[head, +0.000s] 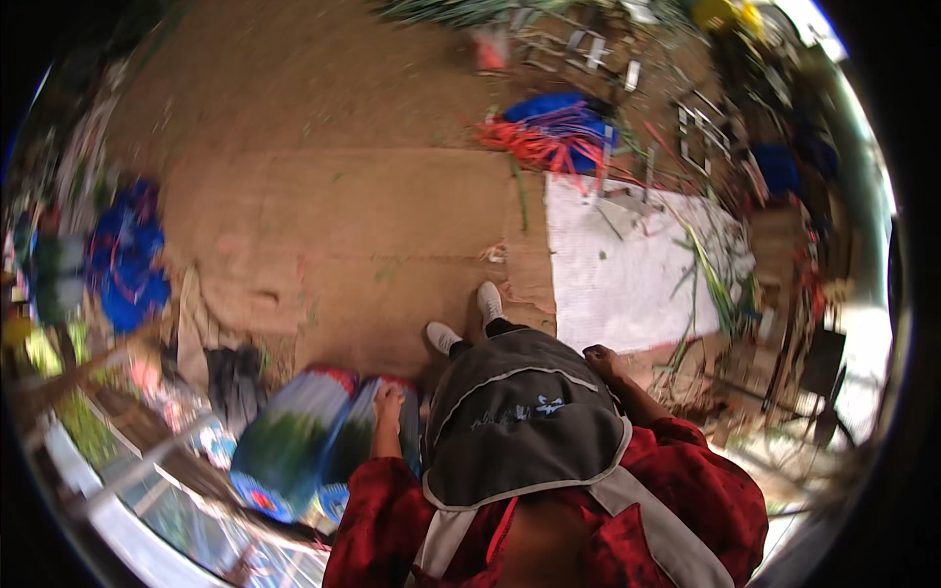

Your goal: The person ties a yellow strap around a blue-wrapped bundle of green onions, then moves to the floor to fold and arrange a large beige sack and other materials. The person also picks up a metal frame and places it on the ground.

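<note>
My left hand (388, 404) hangs at my side with its fingers curled and nothing seen in them. Below it in the picture are two wrapped cylindrical bundles (294, 441) with green, blue and red coverings; whether the hand touches the nearer one I cannot tell. On the other side, my right hand (601, 360) is beside the dark apron (529, 419), near the edge of a white woven sheet (625, 279). Its fingers look bent, and blur hides whether they hold anything. My white shoes (445, 338) stand on brown cardboard (367, 220).
Red and purple strips (544, 143) lie over a blue bundle (551, 106) beyond the sheet. Long green leaves (709, 272) cross the sheet's right side. Metal frames (702, 128) stand at the upper right. A blue heap (129, 257) is on the left, near a dark cloth (234, 386).
</note>
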Action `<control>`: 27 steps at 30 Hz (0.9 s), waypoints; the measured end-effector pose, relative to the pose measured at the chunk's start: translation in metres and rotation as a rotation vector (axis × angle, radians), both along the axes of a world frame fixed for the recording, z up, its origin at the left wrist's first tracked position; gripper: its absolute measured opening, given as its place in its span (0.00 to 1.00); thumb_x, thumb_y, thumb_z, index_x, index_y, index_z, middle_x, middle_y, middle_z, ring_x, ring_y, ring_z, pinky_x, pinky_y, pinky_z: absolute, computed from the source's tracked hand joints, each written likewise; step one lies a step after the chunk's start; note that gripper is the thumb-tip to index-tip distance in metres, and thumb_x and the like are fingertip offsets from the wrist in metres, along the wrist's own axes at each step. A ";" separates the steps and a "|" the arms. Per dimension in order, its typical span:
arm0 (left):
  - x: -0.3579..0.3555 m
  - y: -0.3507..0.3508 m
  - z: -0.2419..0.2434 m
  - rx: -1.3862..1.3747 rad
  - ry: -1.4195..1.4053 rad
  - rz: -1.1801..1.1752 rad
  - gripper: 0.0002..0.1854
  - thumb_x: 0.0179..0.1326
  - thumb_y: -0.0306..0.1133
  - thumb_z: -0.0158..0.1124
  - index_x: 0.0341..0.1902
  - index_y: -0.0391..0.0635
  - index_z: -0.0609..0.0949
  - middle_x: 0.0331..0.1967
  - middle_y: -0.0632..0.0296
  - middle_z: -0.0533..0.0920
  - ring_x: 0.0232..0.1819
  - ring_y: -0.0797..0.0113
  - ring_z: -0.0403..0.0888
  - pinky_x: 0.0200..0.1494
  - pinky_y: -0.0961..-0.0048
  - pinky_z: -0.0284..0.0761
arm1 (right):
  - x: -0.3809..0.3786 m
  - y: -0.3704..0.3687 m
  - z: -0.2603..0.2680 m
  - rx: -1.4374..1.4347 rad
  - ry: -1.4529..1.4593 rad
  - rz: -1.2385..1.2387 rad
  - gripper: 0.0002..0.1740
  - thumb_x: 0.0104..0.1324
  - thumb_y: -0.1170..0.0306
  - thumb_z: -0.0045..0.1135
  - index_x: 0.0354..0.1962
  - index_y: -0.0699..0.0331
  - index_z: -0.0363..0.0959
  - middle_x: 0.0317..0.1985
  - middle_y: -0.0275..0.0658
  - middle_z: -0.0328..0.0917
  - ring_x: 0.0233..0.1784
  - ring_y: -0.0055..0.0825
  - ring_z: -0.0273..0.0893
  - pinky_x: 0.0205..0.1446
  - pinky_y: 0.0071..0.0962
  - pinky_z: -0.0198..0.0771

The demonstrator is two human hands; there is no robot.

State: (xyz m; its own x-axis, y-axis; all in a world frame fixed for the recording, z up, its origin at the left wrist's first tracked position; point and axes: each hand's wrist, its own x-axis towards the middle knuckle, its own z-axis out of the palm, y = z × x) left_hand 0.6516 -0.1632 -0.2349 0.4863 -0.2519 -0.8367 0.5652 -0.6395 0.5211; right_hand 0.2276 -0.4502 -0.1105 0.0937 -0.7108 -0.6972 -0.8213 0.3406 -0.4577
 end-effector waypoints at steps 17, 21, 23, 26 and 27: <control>-0.046 -0.274 0.046 -0.269 -0.315 -0.306 0.12 0.64 0.36 0.55 0.43 0.40 0.78 0.33 0.62 0.80 0.35 0.71 0.78 0.40 0.74 0.75 | -0.114 -0.048 -0.092 0.072 -0.157 -0.237 0.21 0.64 0.58 0.52 0.48 0.64 0.73 0.35 0.43 0.78 0.37 0.31 0.75 0.41 0.31 0.70; -0.073 -0.277 0.046 -0.234 -0.435 -0.389 0.12 0.62 0.36 0.57 0.40 0.39 0.79 0.31 0.61 0.81 0.35 0.70 0.79 0.39 0.72 0.75 | -0.131 -0.103 -0.080 0.121 -0.212 -0.276 0.21 0.63 0.57 0.53 0.47 0.62 0.72 0.34 0.41 0.77 0.34 0.28 0.73 0.37 0.29 0.69; -0.079 -0.248 0.027 -0.161 -0.581 -0.457 0.12 0.60 0.35 0.59 0.38 0.38 0.79 0.30 0.58 0.82 0.35 0.69 0.79 0.39 0.71 0.74 | -0.132 -0.125 -0.080 0.143 -0.241 -0.278 0.20 0.63 0.57 0.54 0.47 0.61 0.72 0.33 0.40 0.76 0.33 0.27 0.73 0.36 0.28 0.69; -0.088 -0.212 0.020 0.073 -0.532 -0.482 0.14 0.58 0.41 0.55 0.32 0.42 0.81 0.27 0.53 0.82 0.30 0.62 0.82 0.34 0.66 0.74 | -0.135 -0.153 -0.073 0.154 -0.267 -0.309 0.20 0.62 0.56 0.55 0.47 0.60 0.72 0.32 0.38 0.75 0.31 0.25 0.72 0.33 0.26 0.68; -0.083 -0.192 0.009 0.129 -0.542 -0.578 0.13 0.57 0.40 0.54 0.31 0.43 0.81 0.26 0.54 0.82 0.29 0.61 0.81 0.33 0.65 0.74 | -0.133 -0.160 -0.073 0.162 -0.282 -0.320 0.20 0.62 0.56 0.56 0.47 0.60 0.72 0.32 0.38 0.75 0.30 0.25 0.71 0.32 0.26 0.67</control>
